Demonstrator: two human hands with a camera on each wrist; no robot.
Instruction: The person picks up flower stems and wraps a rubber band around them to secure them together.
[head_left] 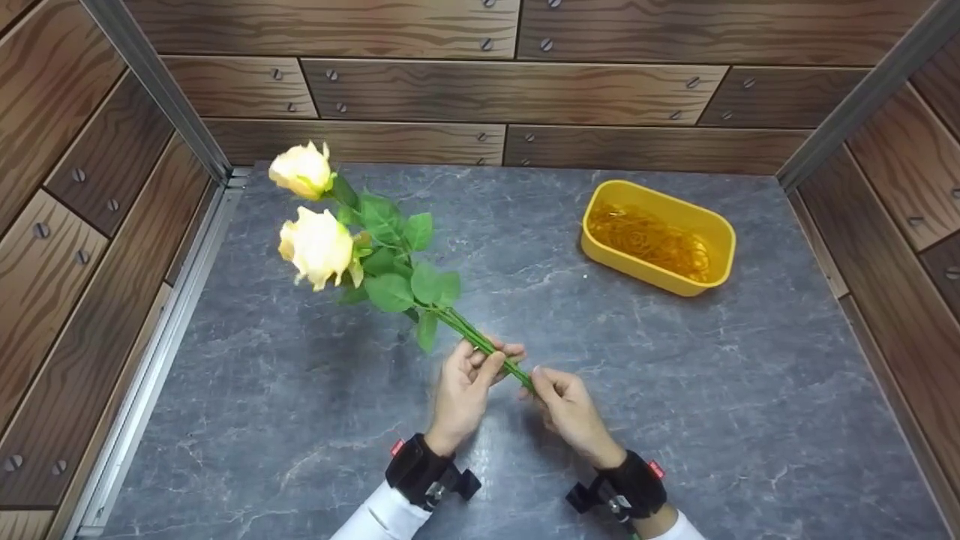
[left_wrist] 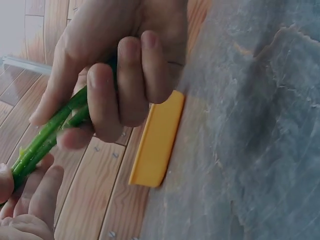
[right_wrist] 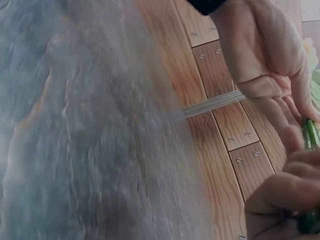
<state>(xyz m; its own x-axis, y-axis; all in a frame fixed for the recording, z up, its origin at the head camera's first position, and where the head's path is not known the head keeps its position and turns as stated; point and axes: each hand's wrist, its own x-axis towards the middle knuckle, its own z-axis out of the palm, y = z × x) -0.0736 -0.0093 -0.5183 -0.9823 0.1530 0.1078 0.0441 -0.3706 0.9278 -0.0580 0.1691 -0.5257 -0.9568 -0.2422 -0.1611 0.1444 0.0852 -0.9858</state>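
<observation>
Cream-yellow roses (head_left: 319,251) with green leaves lie slanted above the table, blooms toward the far left and bare stems (head_left: 466,330) toward the near right. My left hand (head_left: 466,386) pinches the stems partway down, thumb on top and fingers beneath. Close to the cut ends, my right hand (head_left: 574,412) grips the same bundle, its thumb and curled fingers covering the tips. In the left wrist view, the right hand (left_wrist: 120,70) curls round the stems (left_wrist: 47,140), while the left hand (left_wrist: 37,205) shows at lower left. The right wrist view shows the left hand (right_wrist: 270,65) beyond the right hand (right_wrist: 285,200).
A yellow tub (head_left: 716,225) with a tangle of amber rubber bands (head_left: 649,240) stands at the back right of the grey marbled table (head_left: 315,420). Wood-patterned panels (head_left: 510,90) enclose the back and sides, with metal rails (head_left: 161,86) at the corners.
</observation>
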